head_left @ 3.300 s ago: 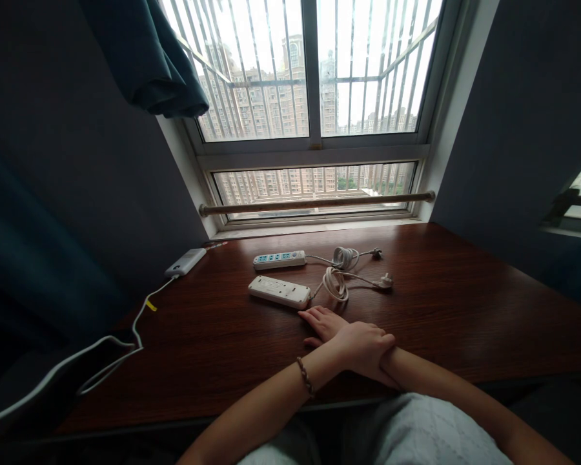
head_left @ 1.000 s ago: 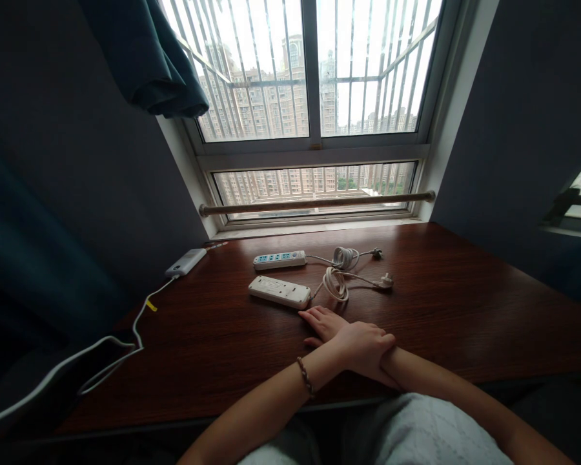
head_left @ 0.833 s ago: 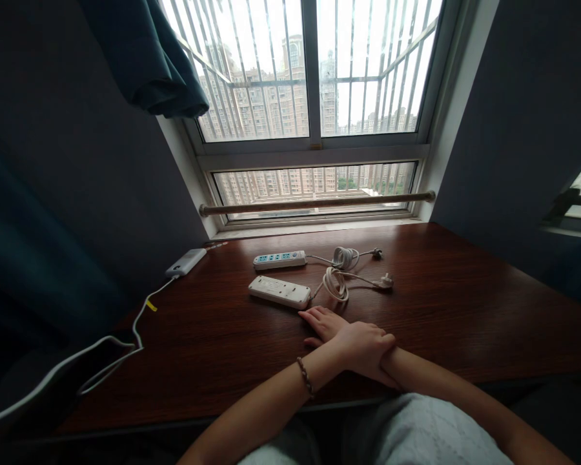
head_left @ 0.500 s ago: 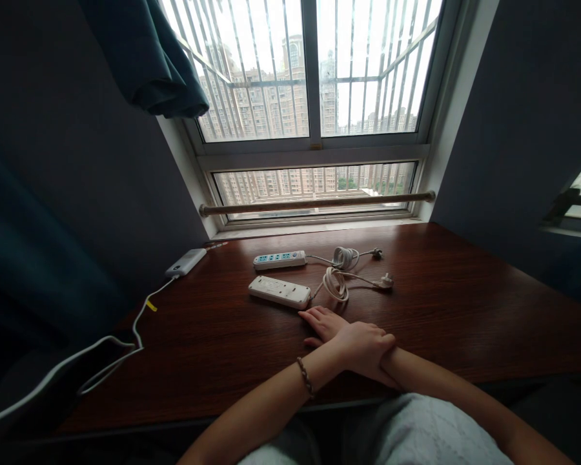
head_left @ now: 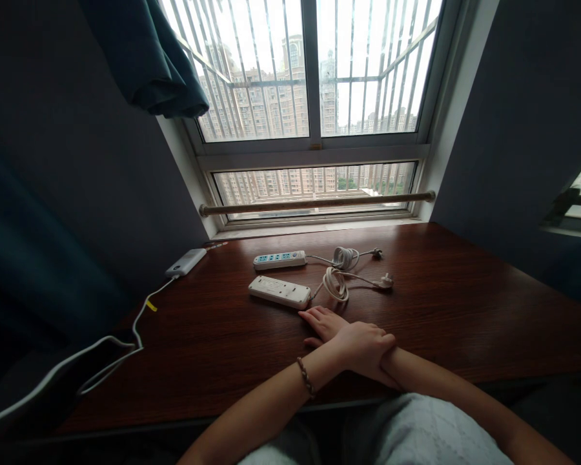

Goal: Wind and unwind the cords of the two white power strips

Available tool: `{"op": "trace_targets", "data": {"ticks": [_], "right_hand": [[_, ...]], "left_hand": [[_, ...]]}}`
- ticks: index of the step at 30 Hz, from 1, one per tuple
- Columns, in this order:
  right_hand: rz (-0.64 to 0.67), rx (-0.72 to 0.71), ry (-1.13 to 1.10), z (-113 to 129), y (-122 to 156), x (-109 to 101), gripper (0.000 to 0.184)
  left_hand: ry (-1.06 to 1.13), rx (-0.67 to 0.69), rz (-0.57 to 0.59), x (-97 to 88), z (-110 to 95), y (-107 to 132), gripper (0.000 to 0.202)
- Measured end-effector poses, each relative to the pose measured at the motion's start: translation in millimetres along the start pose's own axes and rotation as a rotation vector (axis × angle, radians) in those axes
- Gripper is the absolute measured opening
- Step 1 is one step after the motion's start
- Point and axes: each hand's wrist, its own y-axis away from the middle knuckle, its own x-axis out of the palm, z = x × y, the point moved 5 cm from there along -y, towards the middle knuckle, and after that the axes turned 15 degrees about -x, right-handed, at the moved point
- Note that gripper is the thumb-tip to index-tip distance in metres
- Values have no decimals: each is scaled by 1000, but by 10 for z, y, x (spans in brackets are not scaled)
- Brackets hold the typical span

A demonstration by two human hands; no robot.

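My right hand [head_left: 323, 325] lies flat on the brown wooden desk [head_left: 203, 361], fingers stretched to the left and slightly apart, holding nothing. Its fingertips are close by the near corner of a white power strip [head_left: 279, 292] that lies face down, its cord in a coil [head_left: 336, 284]. Crossing over it, my left hand [head_left: 368, 349] is wrapped round my right wrist, with a braided bracelet [head_left: 306, 378] on the left arm. Behind lies a second power strip [head_left: 279, 259], blue sockets facing up, with its grey-white cord looped [head_left: 345, 258].
Two plugs, one dark [head_left: 377, 253] and one white [head_left: 386, 281], end the cords on the right. A white device [head_left: 186, 263] sits at the desk's left edge, its white cable [head_left: 138, 323] trailing down with a yellow tag [head_left: 152, 305]. A rail [head_left: 319, 203] crosses the window behind.
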Motion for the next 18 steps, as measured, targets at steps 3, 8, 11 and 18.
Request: {"op": "trace_targets", "data": {"ticks": [3, 8, 11, 18], "right_hand": [[-6, -1, 1, 1, -1, -4, 71], [-1, 2, 9, 2, 2, -1, 72], [-2, -2, 9, 7, 2, -8, 72], [-8, -1, 12, -1, 4, 4, 72]], "left_hand": [[-25, -14, 2, -3, 14, 2, 67], [-69, 26, 25, 69, -48, -5, 77], [-73, 35, 17, 103, -77, -7, 77], [-80, 34, 5, 158, -104, -22, 77]]}}
